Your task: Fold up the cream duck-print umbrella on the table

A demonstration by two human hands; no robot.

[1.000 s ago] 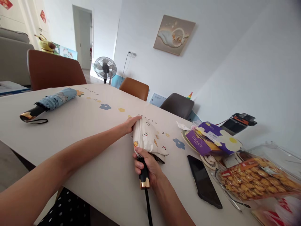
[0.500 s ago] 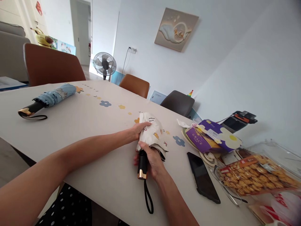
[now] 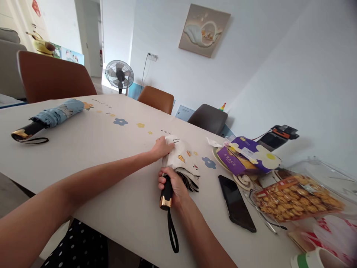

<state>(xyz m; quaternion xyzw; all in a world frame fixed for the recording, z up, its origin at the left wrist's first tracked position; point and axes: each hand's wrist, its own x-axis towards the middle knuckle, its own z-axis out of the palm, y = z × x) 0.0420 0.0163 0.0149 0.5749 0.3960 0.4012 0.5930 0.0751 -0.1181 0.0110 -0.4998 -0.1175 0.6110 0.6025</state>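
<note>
A white folding umbrella point(image 3: 182, 158) with small duck prints lies collapsed, its loose canopy folds fanned out to the right. My right hand point(image 3: 174, 182) is wrapped round the top of its black and gold handle, from which a black wrist strap hangs toward me. Near the far end, my left hand point(image 3: 163, 147) is closed on the canopy cloth; some of its fingers are hidden behind the fabric. At the table's left lies a light blue umbrella point(image 3: 60, 113), folded up tight, with a similar handle and strap.
Right of my arm lies a black phone point(image 3: 237, 203). Beyond it are a purple box point(image 3: 245, 154), glasses point(image 3: 267, 219), a clear pack of cookies point(image 3: 298, 199) and a paper cup point(image 3: 315, 258). Chairs and a standing fan point(image 3: 119, 74) stand behind the table point(image 3: 117, 186).
My left hand has shifted to the canopy's far left edge. The fingers of my right hand now curl round the handle's top, and the canopy folds spread wider to the right.
</note>
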